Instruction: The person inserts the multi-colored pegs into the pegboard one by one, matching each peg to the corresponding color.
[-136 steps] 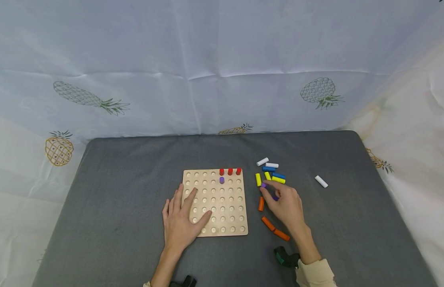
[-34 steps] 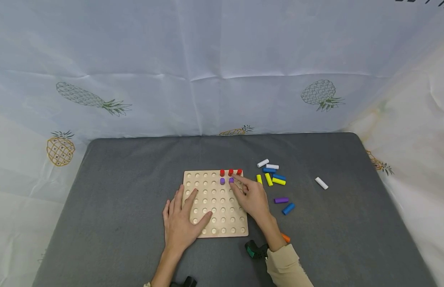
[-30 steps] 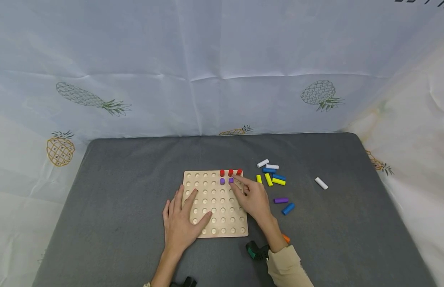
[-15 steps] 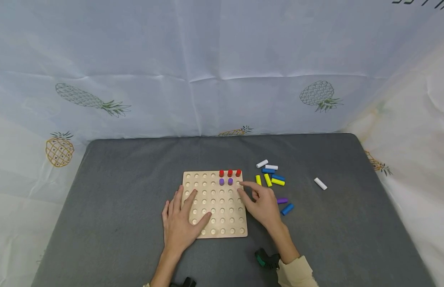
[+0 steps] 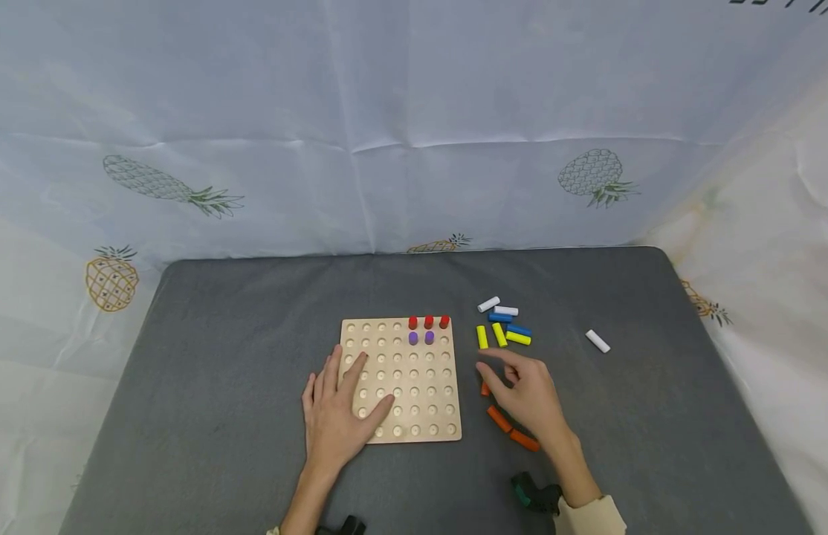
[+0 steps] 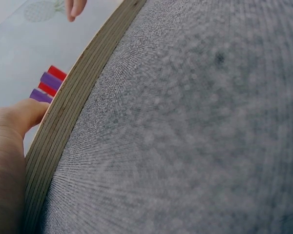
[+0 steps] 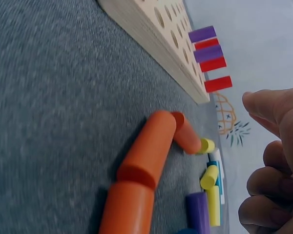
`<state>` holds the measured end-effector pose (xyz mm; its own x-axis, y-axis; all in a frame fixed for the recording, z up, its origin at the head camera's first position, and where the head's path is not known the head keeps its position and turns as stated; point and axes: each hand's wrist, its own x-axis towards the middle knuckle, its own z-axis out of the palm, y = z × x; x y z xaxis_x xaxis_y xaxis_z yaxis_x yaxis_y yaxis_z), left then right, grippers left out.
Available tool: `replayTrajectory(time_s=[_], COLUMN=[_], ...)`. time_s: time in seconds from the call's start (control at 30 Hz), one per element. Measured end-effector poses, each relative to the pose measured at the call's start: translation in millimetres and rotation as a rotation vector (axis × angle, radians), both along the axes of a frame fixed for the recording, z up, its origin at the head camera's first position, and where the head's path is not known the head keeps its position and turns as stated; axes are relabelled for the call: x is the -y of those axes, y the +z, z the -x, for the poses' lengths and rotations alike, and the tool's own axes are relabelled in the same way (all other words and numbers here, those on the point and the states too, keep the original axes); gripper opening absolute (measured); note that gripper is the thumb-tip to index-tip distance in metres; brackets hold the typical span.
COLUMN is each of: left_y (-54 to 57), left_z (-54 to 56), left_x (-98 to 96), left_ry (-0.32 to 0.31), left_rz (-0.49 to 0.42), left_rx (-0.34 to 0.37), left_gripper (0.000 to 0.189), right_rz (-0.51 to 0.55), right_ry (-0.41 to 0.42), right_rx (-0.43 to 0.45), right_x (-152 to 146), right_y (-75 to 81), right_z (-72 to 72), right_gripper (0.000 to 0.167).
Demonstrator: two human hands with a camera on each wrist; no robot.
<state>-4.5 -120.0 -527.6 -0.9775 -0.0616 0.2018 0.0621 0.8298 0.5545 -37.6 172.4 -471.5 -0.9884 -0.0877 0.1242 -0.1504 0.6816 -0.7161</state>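
A wooden board with rows of round holes (image 5: 424, 420) lies on the grey table. Three red pegs (image 5: 429, 322) stand in its back row, with two purple pegs (image 5: 412, 339) in the row before them. My left hand (image 5: 342, 420) rests spread on the board's left side. Right of the board hovers my right hand (image 5: 531, 394), thumb and index finger apart with nothing between them, the other fingers curled. Orange pegs (image 5: 499, 419) lie by it. A loose purple peg (image 7: 198, 212) shows in the right wrist view; the hand hides it in the head view.
Behind the right hand lie yellow pegs (image 5: 499, 335), blue pegs (image 5: 500, 318) and white pegs (image 5: 505, 311). A lone white peg (image 5: 597, 341) is farther right. A pineapple-print cloth (image 5: 387, 186) hangs behind the table.
A second purple peg has gone from my right hand into the board, beside the first. The right hand has let go and moved right, off the board. My left hand stays put.
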Motion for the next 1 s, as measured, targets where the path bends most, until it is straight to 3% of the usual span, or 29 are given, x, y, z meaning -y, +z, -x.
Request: replayTrajectory(time_s=[0.23,0.73,1.0], left_y=[0.1,0.7,1.4], left_z=[0.0,0.5,0.7], left_x=[0.2,0.0,0.4], left_ry=[0.000,-0.001,0.000], left_rz=[-0.005,-0.001,0.004], left_rx=[0.000,0.007,0.018], left_gripper=[0.082,0.083,0.083], right_rz=[-0.043,-0.167,-0.195], right_ry=[0.016,-0.022,-0.041], right_rx=[-0.020,0.079,0.046], right_x=[-8,-33,-41], right_y=[0.3,-3.8,-8.8], right_z=[-2.3,-10.0,-13.6], right_gripper=[0.025,0.023,0.023])
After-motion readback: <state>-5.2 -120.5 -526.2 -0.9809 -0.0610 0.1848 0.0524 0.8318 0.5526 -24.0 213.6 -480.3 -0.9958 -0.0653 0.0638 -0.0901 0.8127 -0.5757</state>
